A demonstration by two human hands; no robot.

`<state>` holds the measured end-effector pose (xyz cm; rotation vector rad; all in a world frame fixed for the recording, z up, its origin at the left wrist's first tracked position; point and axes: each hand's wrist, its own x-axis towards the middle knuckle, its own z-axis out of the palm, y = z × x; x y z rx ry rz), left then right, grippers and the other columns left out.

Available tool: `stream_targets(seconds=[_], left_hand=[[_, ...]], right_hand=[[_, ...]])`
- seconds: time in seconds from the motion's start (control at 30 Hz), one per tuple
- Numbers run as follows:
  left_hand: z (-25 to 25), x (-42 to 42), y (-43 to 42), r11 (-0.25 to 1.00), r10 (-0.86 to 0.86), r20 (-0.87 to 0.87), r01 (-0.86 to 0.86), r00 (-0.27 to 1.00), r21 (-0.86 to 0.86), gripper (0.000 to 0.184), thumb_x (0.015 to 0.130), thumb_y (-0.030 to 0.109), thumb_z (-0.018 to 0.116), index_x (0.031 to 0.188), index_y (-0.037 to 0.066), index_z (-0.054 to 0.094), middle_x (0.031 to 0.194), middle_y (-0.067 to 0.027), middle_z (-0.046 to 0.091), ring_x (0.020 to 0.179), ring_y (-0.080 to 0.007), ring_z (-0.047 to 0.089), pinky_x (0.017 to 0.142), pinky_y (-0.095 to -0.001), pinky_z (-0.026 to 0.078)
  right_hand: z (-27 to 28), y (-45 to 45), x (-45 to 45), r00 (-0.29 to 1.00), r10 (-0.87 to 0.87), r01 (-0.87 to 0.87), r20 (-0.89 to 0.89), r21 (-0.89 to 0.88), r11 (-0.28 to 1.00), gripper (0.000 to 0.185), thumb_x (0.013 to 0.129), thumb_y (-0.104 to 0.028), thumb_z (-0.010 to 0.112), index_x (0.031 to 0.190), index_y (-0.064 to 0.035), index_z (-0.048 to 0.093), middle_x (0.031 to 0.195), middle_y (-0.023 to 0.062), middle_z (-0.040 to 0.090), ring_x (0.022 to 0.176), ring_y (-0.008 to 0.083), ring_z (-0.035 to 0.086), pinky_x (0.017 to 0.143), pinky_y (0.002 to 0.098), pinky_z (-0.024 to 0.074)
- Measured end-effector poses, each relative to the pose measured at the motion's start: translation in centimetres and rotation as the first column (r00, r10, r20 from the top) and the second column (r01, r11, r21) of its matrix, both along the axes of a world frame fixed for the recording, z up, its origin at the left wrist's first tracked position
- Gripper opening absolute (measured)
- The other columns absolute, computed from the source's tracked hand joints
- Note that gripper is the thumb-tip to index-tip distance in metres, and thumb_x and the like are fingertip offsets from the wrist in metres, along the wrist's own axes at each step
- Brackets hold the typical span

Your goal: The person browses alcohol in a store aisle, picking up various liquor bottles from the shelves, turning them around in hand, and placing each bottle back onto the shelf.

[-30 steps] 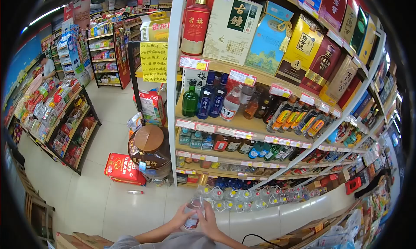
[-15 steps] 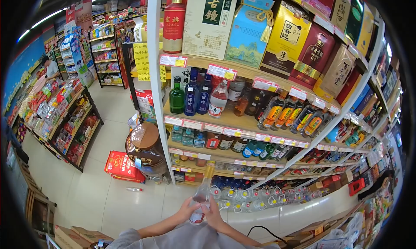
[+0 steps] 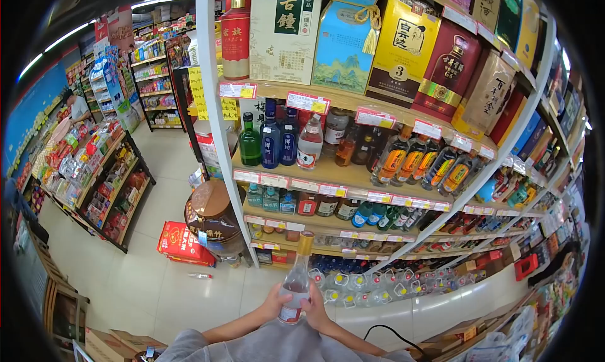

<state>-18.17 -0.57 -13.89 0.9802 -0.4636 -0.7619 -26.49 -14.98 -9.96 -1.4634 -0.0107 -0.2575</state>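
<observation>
A clear glass bottle (image 3: 294,287) with a gold cap and a label low on its body stands nearly upright in front of my body, its neck leaning slightly right. My left hand (image 3: 275,301) wraps the bottle's left side. On its right side my right hand (image 3: 314,308) grips it, fingers partly hidden behind the glass. Beyond the bottle rises a liquor shelf (image 3: 353,173), with a green bottle (image 3: 250,141), blue bottles and boxed bottles on its upper levels.
Large clear jugs (image 3: 372,289) stand on the floor along the shelf base. A brown jar (image 3: 214,217) and red bags (image 3: 185,243) are at left. A low display rack (image 3: 113,185) and a distant person (image 3: 78,107) are farther left. Cardboard boxes (image 3: 107,346) lie near the lower left.
The view has shifted right, so the shelf appears farther left. The bottle has tilted more upright and its gold cap shows clearly. Both hands still hold it.
</observation>
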Motion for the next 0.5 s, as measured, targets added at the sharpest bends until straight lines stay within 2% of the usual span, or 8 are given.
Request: stream_targets(seconds=[0.1,0.2,0.3,0.5], left_hand=[[-0.6,0.0,-0.2,1.000,-0.024,-0.022,0.024,0.999,0.019,0.064,0.087,0.050,0.070,0.125,0.000,0.058,0.113,-0.0074,0.067,0.104,-0.0151,0.063,0.092,-0.0315,0.050],[-0.4,-0.1,-0.2,0.997,-0.080,-0.044,0.081,0.996,0.011,0.066,0.086,0.051,0.070,0.126,0.001,0.058,0.114,-0.0078,0.067,0.105,-0.0157,0.063,0.092,-0.0317,0.050],[0.3,-0.2,-0.1,0.993,-0.114,-0.060,0.115,0.992,0.011,0.068,0.085,0.052,0.071,0.127,0.000,0.057,0.114,-0.0082,0.067,0.105,-0.0166,0.063,0.093,-0.0324,0.050],[-0.6,-0.2,0.3,0.992,-0.124,-0.048,0.126,0.991,0.030,0.068,0.086,0.050,0.071,0.129,0.000,0.055,0.115,-0.0097,0.068,0.106,-0.0185,0.064,0.095,-0.0336,0.051]], right_hand=[[0.2,0.0,-0.2,0.997,-0.035,0.034,-0.064,-0.015,0.999,0.063,0.092,-0.033,0.061,0.143,-0.0019,0.040,0.125,0.0086,0.057,0.114,0.0166,0.056,0.095,0.0306,0.0470],[-0.1,-0.9,-0.4,0.998,0.040,-0.039,-0.053,0.020,0.999,0.063,0.090,-0.010,0.064,0.147,-0.0026,0.037,0.129,0.0112,0.058,0.120,0.0182,0.057,0.100,0.0324,0.0465],[0.1,-1.4,-0.7,0.999,0.045,-0.047,-0.023,-0.103,0.994,0.062,0.089,-0.008,0.064,0.145,-0.0024,0.038,0.127,0.0113,0.060,0.117,0.0184,0.060,0.096,0.0327,0.0499],[-1.0,-1.1,-0.8,0.998,-0.007,-0.003,-0.068,-0.142,0.990,0.062,0.087,-0.010,0.069,0.142,-0.0029,0.042,0.125,0.0125,0.062,0.112,0.0181,0.062,0.088,0.0347,0.0552]])
